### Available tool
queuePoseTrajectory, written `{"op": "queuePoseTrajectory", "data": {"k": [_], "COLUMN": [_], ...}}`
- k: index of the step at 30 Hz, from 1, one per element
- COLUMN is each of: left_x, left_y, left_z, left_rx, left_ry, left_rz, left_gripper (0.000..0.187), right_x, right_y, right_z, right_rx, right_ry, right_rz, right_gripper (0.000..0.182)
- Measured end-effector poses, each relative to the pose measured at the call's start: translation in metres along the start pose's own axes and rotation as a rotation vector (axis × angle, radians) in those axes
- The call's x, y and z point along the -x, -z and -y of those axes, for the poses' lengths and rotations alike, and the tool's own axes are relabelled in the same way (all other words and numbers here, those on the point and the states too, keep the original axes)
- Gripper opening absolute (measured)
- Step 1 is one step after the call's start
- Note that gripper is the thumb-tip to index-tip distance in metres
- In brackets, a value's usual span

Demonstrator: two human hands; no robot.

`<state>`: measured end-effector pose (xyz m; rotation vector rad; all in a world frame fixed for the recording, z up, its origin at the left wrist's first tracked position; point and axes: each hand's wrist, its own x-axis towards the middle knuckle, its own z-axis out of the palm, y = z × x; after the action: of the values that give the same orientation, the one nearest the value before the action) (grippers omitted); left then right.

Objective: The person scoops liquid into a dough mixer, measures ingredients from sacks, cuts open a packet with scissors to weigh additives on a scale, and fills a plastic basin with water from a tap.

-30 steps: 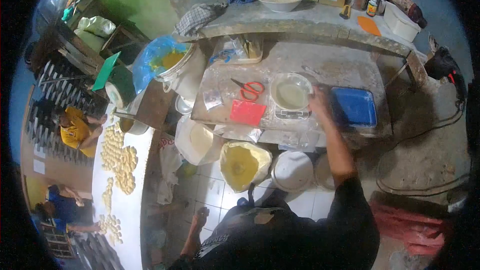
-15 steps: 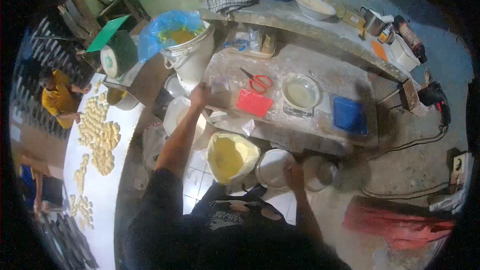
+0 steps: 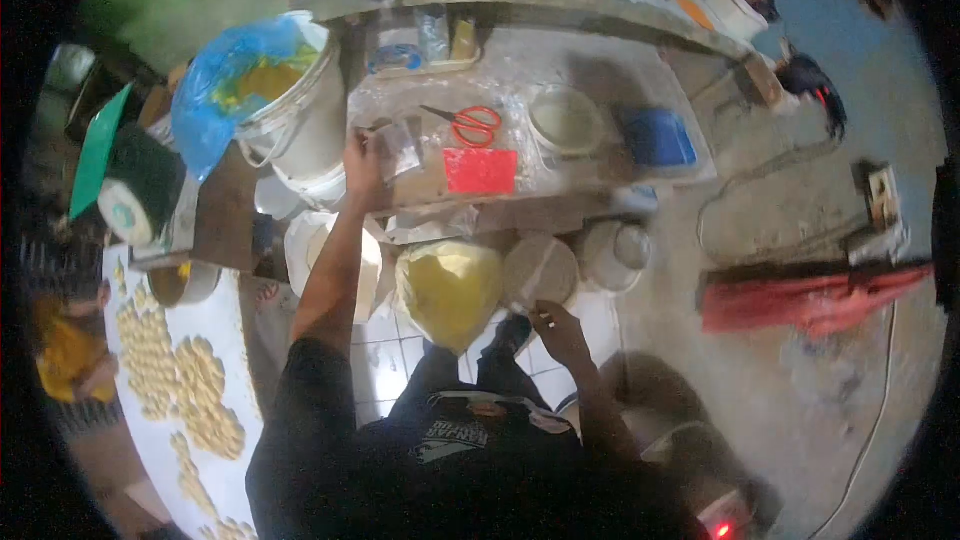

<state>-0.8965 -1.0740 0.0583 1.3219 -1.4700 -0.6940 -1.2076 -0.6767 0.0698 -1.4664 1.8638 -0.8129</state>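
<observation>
My left hand (image 3: 363,165) is closed at the left edge of a small clear plastic bag (image 3: 403,147) on the worktable, its fingertips partly blurred. Beside the bag lie red-handled scissors (image 3: 474,127) and a red sheet (image 3: 480,171). My right hand (image 3: 560,332) is closed in front of my body, with a small white thing at its fingertips that I cannot make out. Just beyond it stands a round, pale-topped container (image 3: 541,270). Left of that, a lined tub (image 3: 450,290) holds something yellow.
A white bucket (image 3: 300,135) with a blue liner stands at the worktable's left. A bowl (image 3: 565,120) and a blue tray (image 3: 658,137) are on the right. Dough pieces (image 3: 205,395) cover the white table (image 3: 140,450), near a person in yellow (image 3: 70,345). A cord (image 3: 868,440) crosses the floor.
The view has shifted, bringing more floor into sight. My left hand has come to the plastic bag's edge. My right hand has drawn back from the round container toward my body.
</observation>
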Motion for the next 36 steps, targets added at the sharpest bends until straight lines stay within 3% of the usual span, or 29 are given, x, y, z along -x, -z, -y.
{"op": "queuePoseTrajectory", "data": {"k": [2, 4, 7, 10, 12, 14, 18, 20, 21, 22, 25, 28, 30, 31, 34, 35, 36], "left_x": [0.01, 0.033, 0.072, 0.136, 0.193, 0.255, 0.375, 0.431, 0.456, 0.482, 0.552, 0.63, 0.694, 0.719, 0.794, 0.772, 0.794], "left_y": [0.005, 0.014, 0.006, -0.017, -0.026, -0.04, -0.058, -0.056, -0.053, -0.049, -0.041, -0.056, -0.038, -0.024, -0.017, -0.024, -0.027], "left_z": [-0.012, -0.059, -0.105, -0.141, -0.179, -0.179, -0.199, -0.221, -0.229, -0.238, -0.277, -0.284, -0.321, -0.351, -0.361, -0.354, -0.345], "left_rx": [0.446, 0.48, 0.908, 1.153, 1.182, 1.23, 1.246, 1.158, 0.86, 0.569, 0.416, 0.547, 1.074, 0.969, 0.751, 0.705, 0.656], "left_ry": [0.022, 0.005, 0.305, 0.39, 0.597, 0.704, 0.645, 0.716, 0.173, -0.336, -0.486, -0.357, 0.789, 0.704, 0.666, 0.634, 0.633], "left_rz": [0.005, 0.026, 0.116, 0.344, 0.462, 0.661, 0.868, 1.021, 1.139, 1.053, 1.171, 1.459, 1.658, 1.786, 2.132, 2.205, 2.296], "left_gripper": [0.016, 0.011, 0.007, 0.009, 0.008, 0.006, 0.008, 0.02, 0.023, 0.028, 0.035, 0.037, 0.035, 0.033, 0.034, 0.034, 0.034], "right_x": [0.004, 0.006, 0.01, 0.024, 0.046, 0.077, 0.177, 0.241, 0.271, 0.299, 0.386, 0.468, 0.534, 0.566, 0.649, 0.629, 0.649], "right_y": [-0.015, -0.03, -0.041, -0.03, -0.027, -0.027, -0.01, -0.005, -0.004, 0.0, -0.003, -0.001, -0.007, -0.01, -0.032, -0.041, -0.055], "right_z": [0.019, 0.032, 0.063, 0.098, 0.102, 0.095, 0.059, 0.047, 0.045, 0.045, 0.026, 0.028, 0.016, 0.013, 0.004, 0.01, 0.004], "right_rx": [-0.014, -0.12, -0.355, -0.636, -0.75, -1.092, -1.126, -1.151, -1.163, -1.104, -0.989, -0.914, -0.88, -0.884, -0.892, -0.888, -0.896], "right_ry": [0.04, -0.043, -0.183, -0.307, -0.338, -0.203, -0.266, -0.144, -0.154, -0.19, -0.227, -0.26, -0.287, -0.306, -0.367, -0.369, -0.37], "right_rz": [-0.023, 0.035, 0.052, -0.018, -0.104, -0.385, -0.48, -0.573, -0.638, -0.71, -0.901, -1.101, -1.2, -1.274, -1.429, -1.444, -1.46], "right_gripper": [0.036, 0.035, 0.035, 0.033, 0.033, 0.031, 0.023, 0.016, 0.016, 0.015, 0.016, 0.017, 0.017, 0.017, 0.017, 0.017, 0.017]}}
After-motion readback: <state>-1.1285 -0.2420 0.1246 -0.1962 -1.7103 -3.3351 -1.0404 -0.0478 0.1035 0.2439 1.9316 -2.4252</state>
